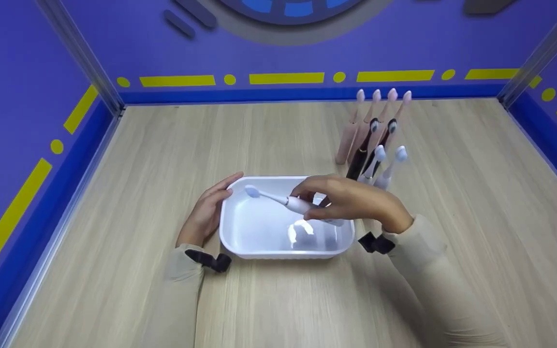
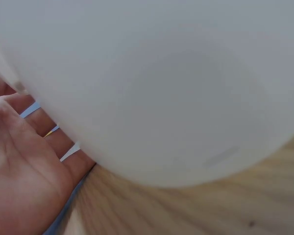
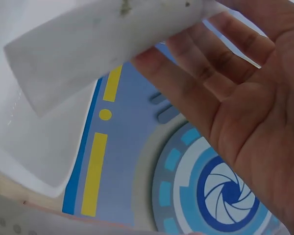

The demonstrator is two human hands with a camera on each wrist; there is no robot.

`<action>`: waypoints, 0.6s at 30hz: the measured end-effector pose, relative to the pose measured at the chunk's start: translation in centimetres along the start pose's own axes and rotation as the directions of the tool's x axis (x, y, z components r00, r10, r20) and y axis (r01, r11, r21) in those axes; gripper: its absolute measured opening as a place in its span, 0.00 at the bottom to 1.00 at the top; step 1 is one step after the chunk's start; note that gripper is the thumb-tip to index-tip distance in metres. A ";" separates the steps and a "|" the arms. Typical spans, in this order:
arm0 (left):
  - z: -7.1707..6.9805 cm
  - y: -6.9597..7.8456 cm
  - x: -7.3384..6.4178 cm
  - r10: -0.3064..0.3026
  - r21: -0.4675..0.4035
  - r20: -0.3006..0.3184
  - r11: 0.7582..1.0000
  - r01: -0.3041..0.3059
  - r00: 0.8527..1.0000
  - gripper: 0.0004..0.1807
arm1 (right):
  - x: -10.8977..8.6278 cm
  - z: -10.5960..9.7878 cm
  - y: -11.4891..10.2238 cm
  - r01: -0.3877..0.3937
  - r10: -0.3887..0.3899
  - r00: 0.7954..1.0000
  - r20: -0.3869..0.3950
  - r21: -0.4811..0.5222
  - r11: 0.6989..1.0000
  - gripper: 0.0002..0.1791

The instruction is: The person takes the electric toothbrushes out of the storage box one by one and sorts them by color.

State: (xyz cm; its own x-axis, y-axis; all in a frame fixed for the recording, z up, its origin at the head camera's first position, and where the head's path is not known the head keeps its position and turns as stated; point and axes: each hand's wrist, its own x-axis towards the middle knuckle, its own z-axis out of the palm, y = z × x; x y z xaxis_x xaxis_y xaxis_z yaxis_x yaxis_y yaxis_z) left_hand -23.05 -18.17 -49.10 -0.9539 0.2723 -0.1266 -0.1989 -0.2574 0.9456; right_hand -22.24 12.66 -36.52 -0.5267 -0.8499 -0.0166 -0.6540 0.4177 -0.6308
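Note:
My right hand [image 1: 356, 195] pinches a white electric toothbrush [image 1: 298, 205] by its handle, thumb on the near side and fingers on the far side. The brush lies slantwise above a white rectangular tub [image 1: 283, 253], its pale blue-white head pointing left. Up close in the right wrist view, the handle [image 3: 88, 49] shows its flat base end and small dark marks. At the tub's left end my left hand [image 1: 203, 212] rests with its fingers extended along the outer wall. The left wrist view shows the palm [image 2: 24, 171] beside the tub's wall [image 2: 161, 98].
Behind my right hand stand several upright electric toothbrushes: pink ones [image 1: 346, 142] at the back, black ones [image 1: 357, 164] in the middle, and white ones [image 1: 385, 176] in front. Blue panels [image 1: 283, 58] enclose the wooden table [image 1: 186, 140] at the back and sides.

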 end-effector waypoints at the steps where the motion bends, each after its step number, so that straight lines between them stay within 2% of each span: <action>1: 0.0 0.0 0.0 -0.002 -0.001 -0.001 1.000 0.002 1.000 0.26 | -0.2 -0.1 0.0 -0.003 0.003 1.000 -0.005 0.009 1.000 0.20; 18: 0.0 0.1 -0.1 -0.020 -0.028 -0.019 0.999 0.020 1.000 0.26 | -3.1 -0.5 0.4 0.081 -0.070 0.988 -0.140 0.074 0.994 0.19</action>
State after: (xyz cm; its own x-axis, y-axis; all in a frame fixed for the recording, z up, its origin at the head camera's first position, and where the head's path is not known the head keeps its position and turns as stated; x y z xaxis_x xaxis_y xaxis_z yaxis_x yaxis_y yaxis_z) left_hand -22.96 -18.19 -49.00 -0.9537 0.2598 -0.1515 -0.2240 -0.2776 0.9342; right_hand -21.13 15.63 -36.34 -0.5507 -0.8234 0.1365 -0.6526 0.3229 -0.6854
